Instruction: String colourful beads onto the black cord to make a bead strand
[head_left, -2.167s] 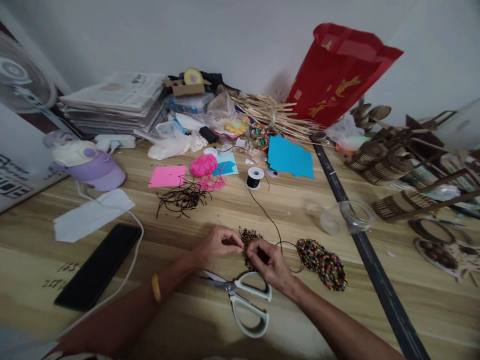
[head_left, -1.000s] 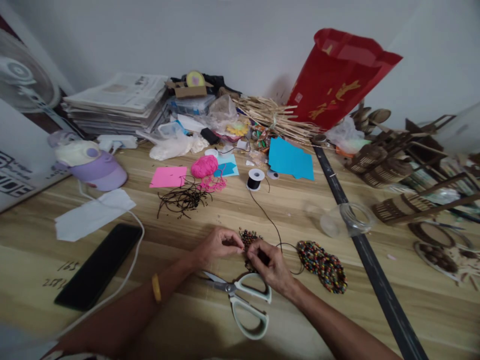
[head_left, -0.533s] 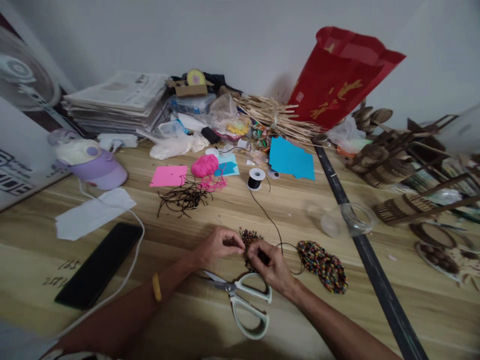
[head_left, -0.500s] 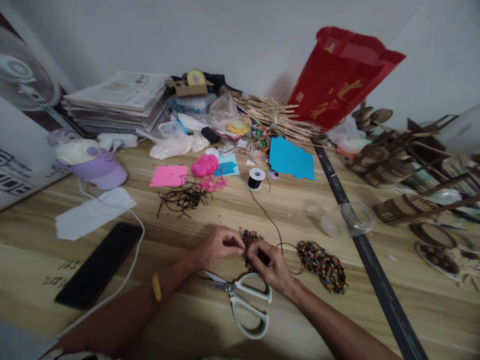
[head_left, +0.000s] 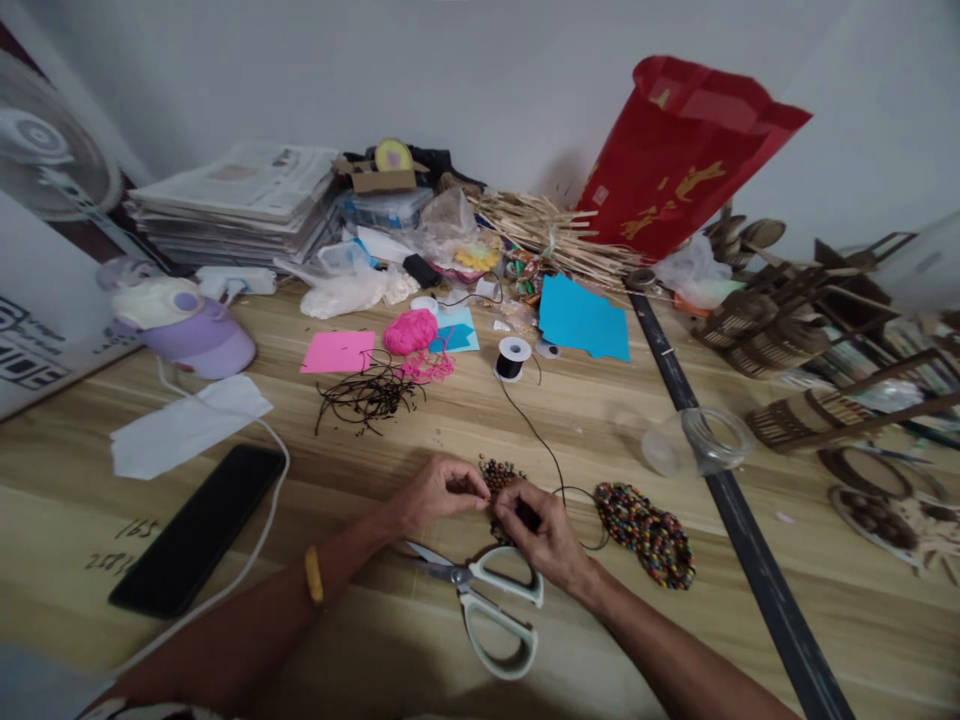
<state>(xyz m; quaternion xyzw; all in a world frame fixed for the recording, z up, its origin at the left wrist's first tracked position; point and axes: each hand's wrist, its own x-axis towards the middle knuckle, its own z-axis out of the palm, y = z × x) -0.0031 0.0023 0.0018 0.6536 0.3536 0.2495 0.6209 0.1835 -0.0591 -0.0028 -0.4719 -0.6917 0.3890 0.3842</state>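
My left hand (head_left: pixel 442 492) is closed in a pinch, its fingertips on a tiny reddish bead. Close against it, my right hand (head_left: pixel 541 525) pinches the end of a black cord (head_left: pixel 541 440), though the fingers largely cover that end. The cord runs from a white spool (head_left: pixel 514 350) and loops beside the right wrist. Small loose beads (head_left: pixel 501 472) lie in a pile behind and partly under the hands. A coiled string of multicoloured beads (head_left: pixel 646 535) rests to the right. Just below the hands, white-handled scissors (head_left: pixel 469 575) lie with blades slightly apart.
Black cord scraps (head_left: pixel 367 395), a pink yarn ball (head_left: pixel 410 331) and blue paper (head_left: pixel 585 318) lie farther back. A phone (head_left: pixel 199 530) and white cable (head_left: pixel 262 540) are at left. A clear plastic container (head_left: pixel 697 442) sits across the dark strip, with bamboo pieces (head_left: pixel 810 415) beyond.
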